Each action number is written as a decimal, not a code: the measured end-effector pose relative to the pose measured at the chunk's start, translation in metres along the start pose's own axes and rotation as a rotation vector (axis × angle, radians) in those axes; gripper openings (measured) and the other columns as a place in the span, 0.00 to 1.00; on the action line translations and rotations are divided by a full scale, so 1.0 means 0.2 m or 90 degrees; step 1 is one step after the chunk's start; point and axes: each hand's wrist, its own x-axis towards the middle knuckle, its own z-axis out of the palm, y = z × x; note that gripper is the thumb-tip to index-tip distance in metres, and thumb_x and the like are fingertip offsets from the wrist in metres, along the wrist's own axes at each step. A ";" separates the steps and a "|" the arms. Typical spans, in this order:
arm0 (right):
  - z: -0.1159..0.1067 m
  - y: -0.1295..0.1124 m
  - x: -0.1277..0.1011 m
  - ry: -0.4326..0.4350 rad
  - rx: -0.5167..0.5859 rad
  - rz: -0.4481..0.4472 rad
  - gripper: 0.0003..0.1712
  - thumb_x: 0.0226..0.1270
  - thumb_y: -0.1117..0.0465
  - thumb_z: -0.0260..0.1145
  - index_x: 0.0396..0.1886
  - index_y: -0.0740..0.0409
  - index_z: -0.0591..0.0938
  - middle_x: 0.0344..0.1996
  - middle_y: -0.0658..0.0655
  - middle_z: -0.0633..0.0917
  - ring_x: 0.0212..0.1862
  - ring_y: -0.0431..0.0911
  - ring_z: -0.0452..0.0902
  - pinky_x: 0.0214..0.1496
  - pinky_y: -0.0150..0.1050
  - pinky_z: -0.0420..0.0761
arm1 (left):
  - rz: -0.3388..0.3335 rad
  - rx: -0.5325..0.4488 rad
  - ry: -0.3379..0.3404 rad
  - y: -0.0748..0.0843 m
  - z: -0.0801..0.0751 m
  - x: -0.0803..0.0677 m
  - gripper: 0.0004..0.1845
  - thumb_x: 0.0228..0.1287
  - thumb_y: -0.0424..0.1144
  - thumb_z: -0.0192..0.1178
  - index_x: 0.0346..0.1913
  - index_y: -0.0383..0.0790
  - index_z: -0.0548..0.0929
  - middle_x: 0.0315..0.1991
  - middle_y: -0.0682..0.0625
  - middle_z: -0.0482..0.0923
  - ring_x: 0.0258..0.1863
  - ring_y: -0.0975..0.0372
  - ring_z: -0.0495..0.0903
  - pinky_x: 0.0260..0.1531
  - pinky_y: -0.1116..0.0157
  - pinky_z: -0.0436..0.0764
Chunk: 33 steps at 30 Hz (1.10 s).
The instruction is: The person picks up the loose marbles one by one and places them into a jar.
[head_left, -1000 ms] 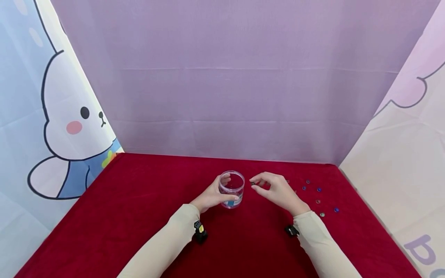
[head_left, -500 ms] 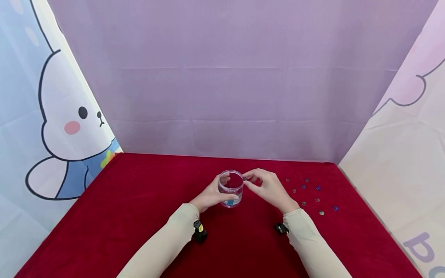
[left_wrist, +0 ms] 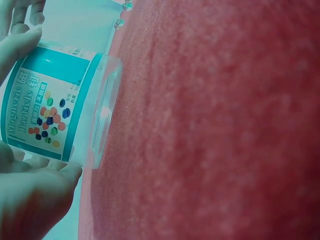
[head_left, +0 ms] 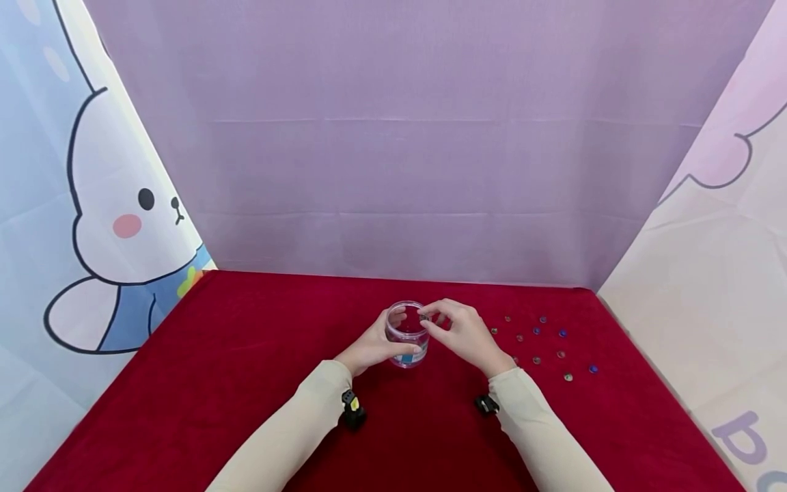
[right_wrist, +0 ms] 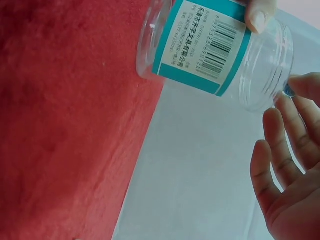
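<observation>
Gripping the clear round plastic jar [head_left: 408,335] upright on the red velvet cloth [head_left: 246,383], the left hand [head_left: 375,347] steadies it. The right hand [head_left: 462,335] pinches a small blue glass bead [right_wrist: 289,90] at its rim; nine or so loose glass beads [head_left: 544,345] lie beyond. Teal label: "Magnetic Particle".

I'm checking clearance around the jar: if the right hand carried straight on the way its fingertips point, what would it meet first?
Probably the rim of the clear jar: the right hand pinches a small bead right at the mouth, though depth is unclear.
</observation>
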 end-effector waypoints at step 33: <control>-0.10 0.01 -0.09 0.008 -0.062 -0.003 0.17 0.63 0.59 0.75 0.51 0.50 0.86 0.43 0.44 0.84 0.35 0.44 0.79 0.30 0.32 0.80 | -0.003 -0.012 -0.001 -0.02 -0.01 0.01 0.52 0.52 0.48 0.78 0.75 0.48 0.56 0.73 0.44 0.61 0.72 0.53 0.59 0.67 0.46 0.66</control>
